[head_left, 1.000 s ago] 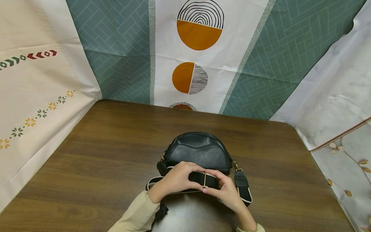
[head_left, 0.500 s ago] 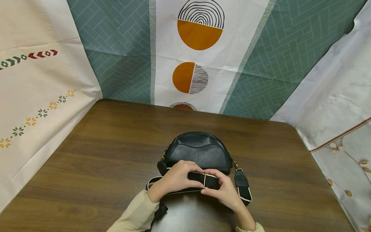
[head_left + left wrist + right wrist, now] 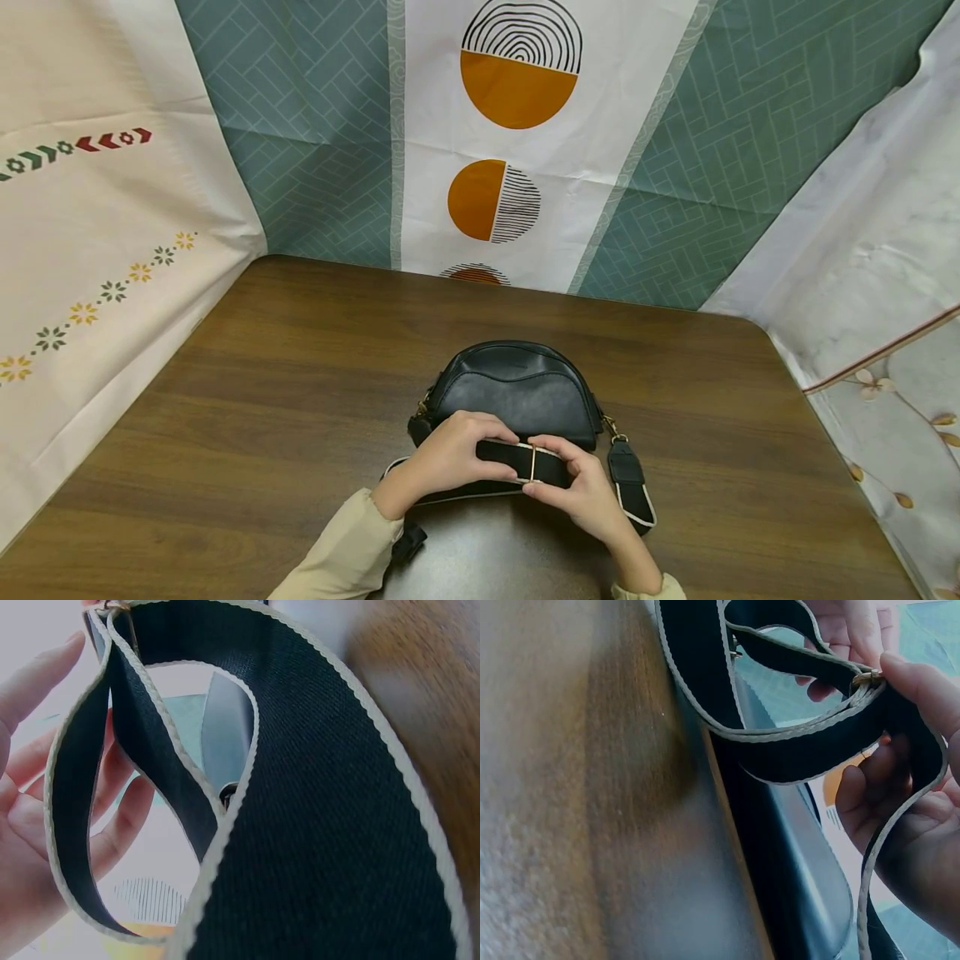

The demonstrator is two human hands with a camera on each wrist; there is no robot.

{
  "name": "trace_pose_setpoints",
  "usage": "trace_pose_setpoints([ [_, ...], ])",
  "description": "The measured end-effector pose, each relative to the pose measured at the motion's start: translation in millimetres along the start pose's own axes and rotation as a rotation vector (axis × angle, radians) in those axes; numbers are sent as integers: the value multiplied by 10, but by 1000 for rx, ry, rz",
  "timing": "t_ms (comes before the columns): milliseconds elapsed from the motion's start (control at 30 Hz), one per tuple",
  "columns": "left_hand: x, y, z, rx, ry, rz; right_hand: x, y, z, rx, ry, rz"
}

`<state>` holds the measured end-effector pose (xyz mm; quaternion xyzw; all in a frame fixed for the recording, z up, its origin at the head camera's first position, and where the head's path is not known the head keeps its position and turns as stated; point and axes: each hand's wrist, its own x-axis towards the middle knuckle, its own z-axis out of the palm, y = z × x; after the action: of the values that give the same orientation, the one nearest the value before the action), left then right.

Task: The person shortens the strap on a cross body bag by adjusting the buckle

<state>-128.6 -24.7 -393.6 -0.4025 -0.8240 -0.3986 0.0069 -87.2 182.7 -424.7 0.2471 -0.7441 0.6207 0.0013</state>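
Observation:
A black half-moon handbag (image 3: 510, 396) stands on the table, its wide black shoulder strap (image 3: 498, 455) with cream edging drawn up in front. My right hand (image 3: 592, 497) pinches the strap's thin gold slider buckle (image 3: 533, 463) between thumb and fingers. To the left, my left hand (image 3: 450, 457) grips the strap by its two edges, thumb below and fingers above, a short way from the buckle. In the left wrist view the strap (image 3: 337, 772) hangs in loops beside the hand. The right wrist view has the right thumb against the buckle (image 3: 867, 677).
Gold clasps (image 3: 615, 432) join the strap's ends to the bag. A leather strap end (image 3: 626, 463) lies right of it. Some black item (image 3: 408, 542) is by the left sleeve. Patterned cloths (image 3: 322, 150) hang behind the brown wooden table (image 3: 262, 417).
My left hand has slid slightly left, away from the buckle, so more strap shows between the hands. The right hand stays nearly in place at the buckle. The bag has not moved.

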Motion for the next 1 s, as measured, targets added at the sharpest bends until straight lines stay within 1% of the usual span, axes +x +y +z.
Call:
trace_pose_setpoints([
  [67,-6,-11,-5,-8,4,1,7,-15,-4,-12,0,-22],
  [300,-60,-56,-40,-39,18,1,36,-181,18,-33,15,-98],
  [400,-92,-78,-66,-44,26,-1,30,-128,12,-33,21,-115],
  [600,-176,-132,-141,-48,50,-16,10,14,-15,-28,35,-106],
  [700,-216,-161,-180,-50,61,-18,9,10,-22,-11,34,-87],
  [833,-262,-202,-221,-48,87,-4,5,-11,-26,12,25,-70],
  [1000,-316,-250,-253,-36,124,19,1,-3,-35,3,26,-80],
])
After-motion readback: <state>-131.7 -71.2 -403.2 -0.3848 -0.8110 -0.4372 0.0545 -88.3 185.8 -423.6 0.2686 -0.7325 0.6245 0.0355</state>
